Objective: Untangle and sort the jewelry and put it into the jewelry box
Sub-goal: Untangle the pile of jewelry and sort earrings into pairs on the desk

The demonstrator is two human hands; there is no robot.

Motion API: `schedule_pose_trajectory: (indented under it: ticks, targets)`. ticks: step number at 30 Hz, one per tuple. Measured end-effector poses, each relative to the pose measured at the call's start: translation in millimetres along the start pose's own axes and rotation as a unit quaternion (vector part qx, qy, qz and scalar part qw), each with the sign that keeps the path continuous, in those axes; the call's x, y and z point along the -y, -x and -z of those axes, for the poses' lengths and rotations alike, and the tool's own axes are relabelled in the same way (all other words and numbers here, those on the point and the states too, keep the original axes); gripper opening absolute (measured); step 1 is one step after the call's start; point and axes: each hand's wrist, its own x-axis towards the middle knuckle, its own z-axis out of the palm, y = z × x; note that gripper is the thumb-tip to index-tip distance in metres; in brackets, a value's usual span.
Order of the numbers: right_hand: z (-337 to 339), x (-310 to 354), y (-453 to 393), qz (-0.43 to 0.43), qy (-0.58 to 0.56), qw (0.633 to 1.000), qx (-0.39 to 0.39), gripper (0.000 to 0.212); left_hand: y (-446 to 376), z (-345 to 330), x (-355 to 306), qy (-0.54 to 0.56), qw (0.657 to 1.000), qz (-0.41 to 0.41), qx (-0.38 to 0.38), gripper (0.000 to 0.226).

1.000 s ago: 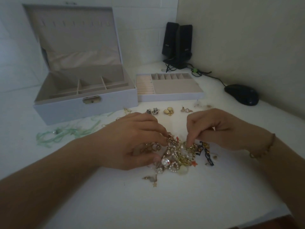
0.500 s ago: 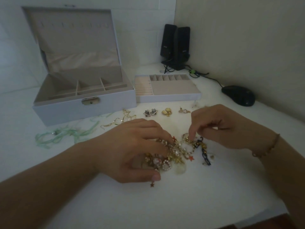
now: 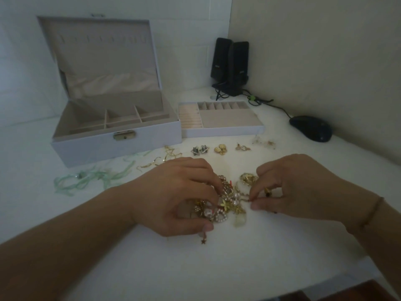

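My left hand (image 3: 173, 196) holds down the tangled jewelry pile (image 3: 225, 200) near me. My right hand (image 3: 288, 190) pinches one small piece. If I pull hard, a chain could snap. The jewelry box (image 3: 117, 146) sits open, far left.

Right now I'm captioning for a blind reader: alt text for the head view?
Two hands, left hand and right hand, pick at a tangled jewelry pile on a white table; behind it an open jewelry box and its tray.
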Motion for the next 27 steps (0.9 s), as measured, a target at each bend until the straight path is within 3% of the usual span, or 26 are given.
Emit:
schedule_pose_trajectory:
  ticks: [5, 9, 15, 17, 19, 22, 27]
  targets:
    - [-1, 1, -5, -0.036, -0.015, 0.998, 0.042, 0.02, 2, 1, 1, -0.004, 1.0, 0.001, -0.014, 0.029]
    - [-2, 2, -3, -0.006, 0.01, 0.998, 0.063, 0.013, 4, 0, 3, -0.008, 1.0, 0.006, -0.025, 0.028]
    - [-6, -1, 0, 0.098, 0.1, 0.99, 0.013, 0.023, 3, 0, 3, -0.006, 0.999, 0.005, -0.031, 0.03]
    - [-5, -2, -1, 0.091, 0.097, 0.991, -0.014, 0.021, 3, 0, 3, -0.002, 0.999, 0.007, -0.035, 0.03]
    - [-1, -4, -2, 0.065, 0.053, 0.995, -0.056, 0.018, 3, 0, 3, 0.003, 0.999, 0.008, -0.04, 0.029]
    - [3, -7, -5, 0.045, -0.1, 0.989, -0.102, 0.015, 4, 0, 3, 0.013, 0.999, 0.01, -0.047, 0.027]
    - [-5, -14, -14, 0.037, -0.22, 0.969, -0.109, 0.019, 4, 1, 4, 0.017, 0.999, 0.015, -0.05, 0.026]
